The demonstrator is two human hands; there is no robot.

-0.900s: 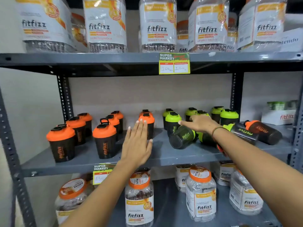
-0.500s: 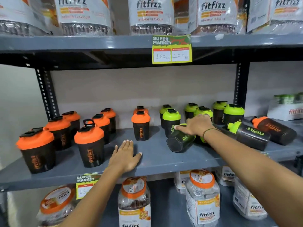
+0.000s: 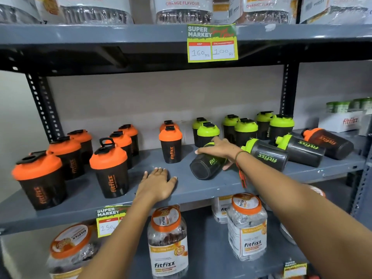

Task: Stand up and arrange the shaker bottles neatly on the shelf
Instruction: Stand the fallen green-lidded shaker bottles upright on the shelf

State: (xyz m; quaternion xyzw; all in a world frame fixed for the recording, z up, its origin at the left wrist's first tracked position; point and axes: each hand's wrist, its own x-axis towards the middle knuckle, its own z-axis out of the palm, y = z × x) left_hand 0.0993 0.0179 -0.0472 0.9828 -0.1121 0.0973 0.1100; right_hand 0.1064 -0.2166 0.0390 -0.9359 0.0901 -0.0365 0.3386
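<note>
Black shaker bottles fill the grey middle shelf (image 3: 201,190). Several orange-lidded ones (image 3: 109,170) stand upright on the left, and several green-lidded ones (image 3: 245,130) stand at the back right. My right hand (image 3: 219,150) grips a green-lidded shaker (image 3: 205,168) that lies on its side with its base towards me. Two more green-lidded shakers (image 3: 265,157) (image 3: 302,151) and one orange-lidded shaker (image 3: 328,142) lie on their sides further right. My left hand (image 3: 158,183) rests flat on the shelf's front edge, fingers apart, holding nothing.
Large fitfizz jars (image 3: 168,240) stand on the shelf below and on the shelf above (image 3: 181,11). Price tags (image 3: 212,44) hang from the shelf edges. Perforated uprights (image 3: 43,109) frame the bay. A white fitfizz box (image 3: 342,122) sits on the neighbouring shelf at right.
My left hand dropped from mid-air to lie flat on the shelf edge. My right hand closed down onto the lying green-lidded shaker. The view came closer to the shelf.
</note>
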